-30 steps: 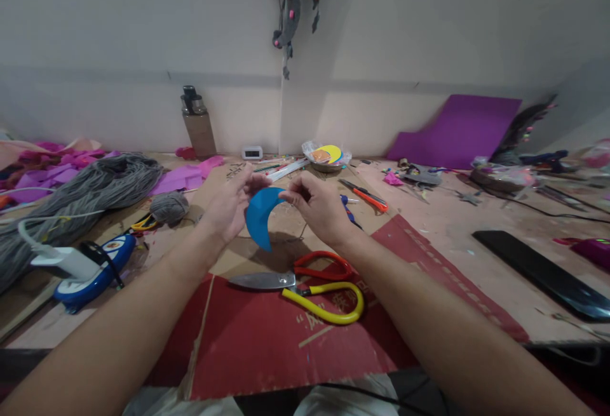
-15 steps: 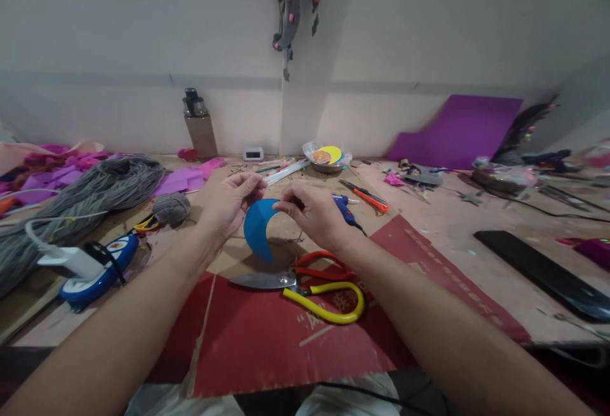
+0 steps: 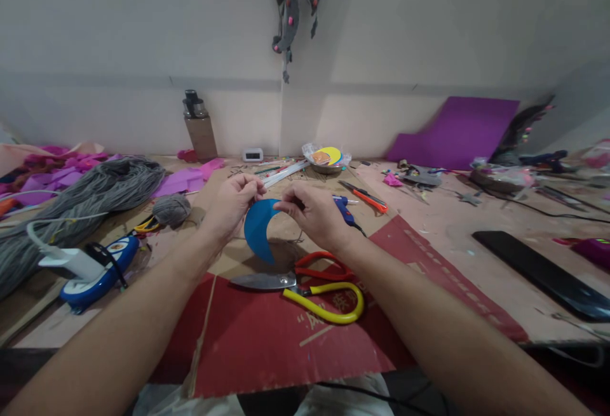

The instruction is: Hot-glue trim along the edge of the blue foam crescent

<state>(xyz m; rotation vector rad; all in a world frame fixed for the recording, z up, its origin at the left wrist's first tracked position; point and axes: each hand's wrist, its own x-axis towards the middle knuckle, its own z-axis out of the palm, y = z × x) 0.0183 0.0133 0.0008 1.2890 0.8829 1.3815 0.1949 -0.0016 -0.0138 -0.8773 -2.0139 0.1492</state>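
R hand (image 3: 312, 213) pinches blue moon (image 3: 256, 232) — mid frame; L hand (image 3: 232, 205) nearby, can't tell its grip. Scissors (image 3: 288, 281) lie below.

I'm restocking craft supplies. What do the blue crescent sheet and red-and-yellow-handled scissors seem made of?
Blue crescent sheet: perhaps felt or foam, by its thin, matte surface. Red-and-yellow-handled scissors: likely metal blades, by their grey sheen; handles probably plastic-coated, smooth and bright.
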